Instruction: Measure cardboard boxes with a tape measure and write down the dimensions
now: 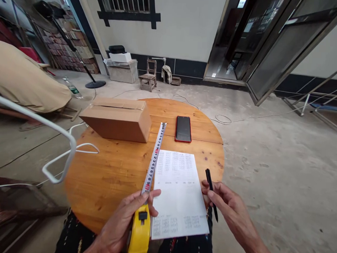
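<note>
Two hands apart, printed paper (179, 204) between. Left hand (121, 215) grips rounded yellow tape measure (140, 232), straight metal blade (153, 163) out along paper's left edge. Right hand (228, 202) pinches slim black pen (214, 209) at right edge. Beyond, I see flat red-rimmed phone (183, 129), boxy brown carton (116, 121), all on round knotty-wood table (100, 175).

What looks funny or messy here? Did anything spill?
The paper pokes past the near edge of the table, so it isn't fully on top. Beyond, a cord lies curled on the floor. I see nothing spilled or broken.
</note>
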Demonstrator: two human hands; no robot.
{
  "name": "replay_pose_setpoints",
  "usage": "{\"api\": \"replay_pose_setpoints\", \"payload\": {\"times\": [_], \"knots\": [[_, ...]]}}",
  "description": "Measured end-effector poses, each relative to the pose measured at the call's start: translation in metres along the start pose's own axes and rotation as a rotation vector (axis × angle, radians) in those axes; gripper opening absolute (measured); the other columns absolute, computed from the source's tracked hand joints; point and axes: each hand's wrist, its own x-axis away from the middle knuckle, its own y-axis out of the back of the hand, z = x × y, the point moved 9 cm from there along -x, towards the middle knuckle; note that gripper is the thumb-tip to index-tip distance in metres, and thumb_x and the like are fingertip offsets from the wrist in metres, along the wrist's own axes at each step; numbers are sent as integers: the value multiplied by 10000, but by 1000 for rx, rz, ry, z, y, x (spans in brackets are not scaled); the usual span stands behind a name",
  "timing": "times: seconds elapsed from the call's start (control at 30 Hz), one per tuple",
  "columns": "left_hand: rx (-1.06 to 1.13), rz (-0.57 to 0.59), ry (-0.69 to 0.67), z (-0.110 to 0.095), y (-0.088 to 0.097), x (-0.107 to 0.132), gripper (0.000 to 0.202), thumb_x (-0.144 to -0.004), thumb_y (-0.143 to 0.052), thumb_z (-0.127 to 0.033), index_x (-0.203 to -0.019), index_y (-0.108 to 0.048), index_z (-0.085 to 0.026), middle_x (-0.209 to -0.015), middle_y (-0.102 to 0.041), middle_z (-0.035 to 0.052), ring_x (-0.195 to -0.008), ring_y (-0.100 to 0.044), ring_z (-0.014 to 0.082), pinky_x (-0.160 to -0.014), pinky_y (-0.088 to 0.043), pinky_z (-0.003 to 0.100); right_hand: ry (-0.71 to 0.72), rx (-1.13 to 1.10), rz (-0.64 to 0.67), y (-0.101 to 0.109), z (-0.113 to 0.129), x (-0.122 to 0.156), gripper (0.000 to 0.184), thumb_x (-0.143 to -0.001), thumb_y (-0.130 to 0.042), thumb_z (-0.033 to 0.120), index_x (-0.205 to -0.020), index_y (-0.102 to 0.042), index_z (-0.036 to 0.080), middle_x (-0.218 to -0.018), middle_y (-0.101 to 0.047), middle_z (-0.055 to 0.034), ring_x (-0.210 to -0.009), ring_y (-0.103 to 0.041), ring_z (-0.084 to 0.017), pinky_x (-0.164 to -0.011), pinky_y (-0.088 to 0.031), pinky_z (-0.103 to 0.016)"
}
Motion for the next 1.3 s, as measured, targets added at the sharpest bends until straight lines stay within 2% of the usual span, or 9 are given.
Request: {"api": "replay_pose_setpoints", "payload": {"times": [0.2,0.3,0.47,0.6,0.73,0.8,1.0,1.17,1.3], "knots": [[14,-60,-17,-7,16,0,288,-820,-640,-359,-953,-673,-106,-670,-706,80,-495,-559,96,-490,-410,190,2,58,74,-16,10,-11,307,-813,-594,486,-816,-612,179,-900,-663,-73,-875,-626,-223,-714,-511,-306],[5,-45,-20,-11,15,4,288,-827,-629,-364,-934,-677,-100,-651,-703,81,-508,-564,100,-509,-408,190,102,102,-63,3,19,-12,249,-810,-619,437,-830,-611,189,-928,-636,-53,-839,-596,-183,-694,-493,-261],[-31,-18,-7,-18,-3,6,279,-831,-616,-372,-899,-672,-107,-648,-704,75,-440,-504,75,-456,-363,177,204,-20,-272,28,38,-4,186,-833,-621,360,-939,-579,213,-588,-521,35,-457,-436,-90,-409,-346,-199],[6,51,15,-20,-32,-5,230,-798,-647,-359,-811,-649,-129,-712,-726,99,-448,-527,90,-442,-356,185,289,51,-189,4,56,-6,136,-856,-591,330,-827,-520,218,-545,-565,32,-467,-523,-118,-463,-419,-228],[14,101,-14,-25,-51,-23,205,-799,-639,-335,-760,-624,-134,-838,-737,128,-480,-564,93,-465,-378,193,326,211,-77,-23,56,-20,169,-891,-532,322,-1002,-604,217,-812,-676,-38,-740,-634,-164,-602,-488,-252],[9,97,-33,-27,-53,-32,194,-805,-630,-311,-733,-615,-130,-936,-731,146,-544,-601,101,-493,-394,189,331,234,-57,-29,51,-30,197,-888,-536,322,-1043,-605,221,-901,-679,-50,-813,-643,-177,-640,-503,-262],[14,75,6,-29,-49,-44,196,-826,-606,-319,-765,-622,-133,-1026,-721,139,-500,-593,79,-478,-392,189,346,306,-52,-43,43,-52,128,-886,-533,308,-935,-596,208,-639,-609,15,-558,-577,-125,-562,-477,-245],[40,133,76,-26,-49,-46,215,-809,-630,-348,-737,-612,-146,-825,-748,118,-485,-577,93,-486,-401,195,330,344,-4,-59,37,-63,166,-907,-479,300,-890,-610,199,-616,-594,13,-533,-553,-117,-522,-453,-227],[18,126,89,-25,-48,-47,277,-802,-636,-389,-880,-661,-124,-791,-736,97,-486,-537,88,-452,-365,185,340,430,-16,-65,34,-67,185,-916,-448,290,-832,-581,193,-559,-521,32,-478,-488,-106,-475,-406,-220]]}}
